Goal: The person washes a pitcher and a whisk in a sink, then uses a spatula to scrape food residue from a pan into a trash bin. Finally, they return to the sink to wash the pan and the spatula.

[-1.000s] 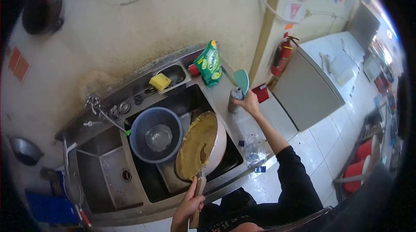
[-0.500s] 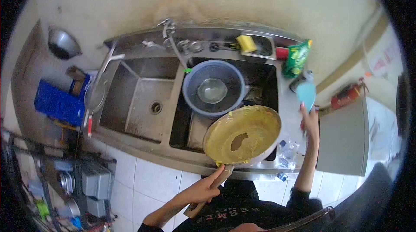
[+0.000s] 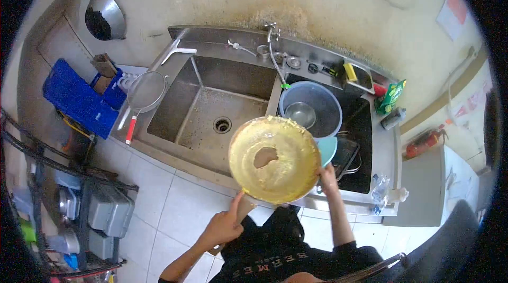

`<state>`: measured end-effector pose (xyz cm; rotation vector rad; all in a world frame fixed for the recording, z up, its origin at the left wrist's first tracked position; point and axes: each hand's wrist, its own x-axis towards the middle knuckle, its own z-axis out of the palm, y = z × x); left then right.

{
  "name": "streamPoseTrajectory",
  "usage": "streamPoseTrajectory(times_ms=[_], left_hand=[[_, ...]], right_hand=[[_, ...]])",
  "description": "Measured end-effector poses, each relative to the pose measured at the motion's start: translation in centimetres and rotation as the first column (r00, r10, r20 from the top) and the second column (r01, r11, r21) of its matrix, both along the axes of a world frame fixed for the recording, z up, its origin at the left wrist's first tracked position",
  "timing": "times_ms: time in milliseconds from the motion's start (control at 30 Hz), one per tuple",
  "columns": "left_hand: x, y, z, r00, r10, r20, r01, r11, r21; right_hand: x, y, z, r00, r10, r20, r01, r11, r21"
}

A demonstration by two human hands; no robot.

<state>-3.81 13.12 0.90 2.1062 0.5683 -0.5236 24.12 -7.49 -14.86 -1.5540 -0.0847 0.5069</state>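
Observation:
My left hand (image 3: pixel 222 226) is wrapped round the wooden handle of a large pan (image 3: pixel 291 177). Yellow paste coats the inside of the pan, with a bare brownish patch near its middle. The pan is held over the sink's front edge, its inside facing up toward me. In my right hand (image 3: pixel 328 181) is a teal scraper (image 3: pixel 329 149) with a broad flat blade, close against the pan's right rim; whether it touches cannot be made out. Behind the pan, a blue basin (image 3: pixel 332 102) with a metal bowl (image 3: pixel 300 115) in it sits in the right sink.
The left sink basin (image 3: pixel 233 95) has a drain. A red-handled strainer (image 3: pixel 146 92) lies on the left ledge. Along the right counter are a green pouch (image 3: pixel 390 98), a bottle (image 3: pixel 393 119) and clear plastic (image 3: pixel 380 194). A faucet hose (image 3: pixel 271 53) hangs into the basin.
My right hand has brought the teal scraper from the right counter leftward to the pan's rim. The pan has shifted left and turned in my left hand. My view has turned too.

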Motion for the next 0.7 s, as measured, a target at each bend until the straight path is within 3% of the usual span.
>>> streamPoseTrajectory(times_ms=[67, 133, 200, 267, 300, 333, 400, 433, 467, 533, 567, 633, 667, 700], left_hand=[[-1.4, 2.1, -2.0, 0.991, 0.01, 0.131, -0.018, 0.998, 0.056], [-2.0, 3.9, -4.4, 0.996, -0.012, 0.083, 0.009, 0.999, 0.036], [-2.2, 5.1, -7.9, 0.962, 0.068, 0.263, -0.091, 0.993, 0.077], [-2.3, 6.2, -11.3, 0.972, 0.058, 0.226, -0.066, 0.998, 0.025], [-2.1, 6.6, -12.0, 0.98, 0.057, 0.192, -0.055, 0.998, -0.017], [-1.9, 7.1, -12.5, 0.982, 0.052, 0.184, -0.047, 0.998, -0.031], [-1.0, 7.8, -13.1, 0.986, 0.161, 0.042, -0.124, 0.878, -0.462], [-0.4, 7.6, -15.1, 0.952, 0.304, 0.03, -0.222, 0.755, -0.617], [0.8, 7.3, -15.9, 0.952, 0.307, 0.005, -0.236, 0.741, -0.629], [4.2, 7.0, -16.4, 0.678, 0.735, 0.014, -0.377, 0.364, -0.851], [4.5, 6.4, -16.8, 0.674, 0.739, 0.003, -0.387, 0.356, -0.851], [5.5, 5.7, -17.5, 0.756, 0.654, -0.005, -0.439, 0.502, -0.746], [5.6, 5.7, -17.4, 0.75, 0.662, -0.015, -0.447, 0.489, -0.749], [5.6, 5.9, -17.0, 0.779, 0.627, -0.033, -0.422, 0.484, -0.767]], right_hand=[[-1.4, 2.7, -0.8, 0.997, -0.073, -0.018, 0.074, 0.995, 0.064], [-1.6, 4.1, -3.0, 0.995, -0.093, 0.02, 0.09, 0.989, 0.12], [-1.1, 5.0, -3.2, 0.982, -0.145, 0.117, 0.126, 0.979, 0.16], [-0.8, 4.9, -0.6, 0.994, 0.021, -0.111, -0.051, 0.959, -0.279], [-1.2, 5.4, 0.1, 0.971, 0.076, 0.226, -0.015, 0.965, -0.26], [-1.1, 5.3, 1.4, 0.829, 0.143, 0.541, 0.222, 0.804, -0.552], [-4.1, 8.3, 9.6, 0.756, 0.171, 0.632, 0.403, 0.639, -0.655], [-4.7, 8.7, 10.3, 0.709, 0.324, 0.626, 0.264, 0.7, -0.663], [-5.0, 8.5, 10.4, 0.676, 0.649, 0.349, -0.034, 0.5, -0.865], [-6.7, 12.6, 11.6, 0.471, 0.877, -0.101, -0.28, 0.04, -0.959], [-7.3, 13.3, 10.3, 0.465, 0.878, -0.112, -0.289, 0.031, -0.957], [-8.2, 14.1, 7.0, 0.174, 0.985, -0.003, -0.084, 0.012, -0.996], [-8.9, 14.8, 6.7, 0.164, 0.986, -0.015, -0.089, 0.0, -0.996], [-9.8, 15.7, 6.4, 0.255, 0.967, -0.005, -0.092, 0.019, -0.996]])
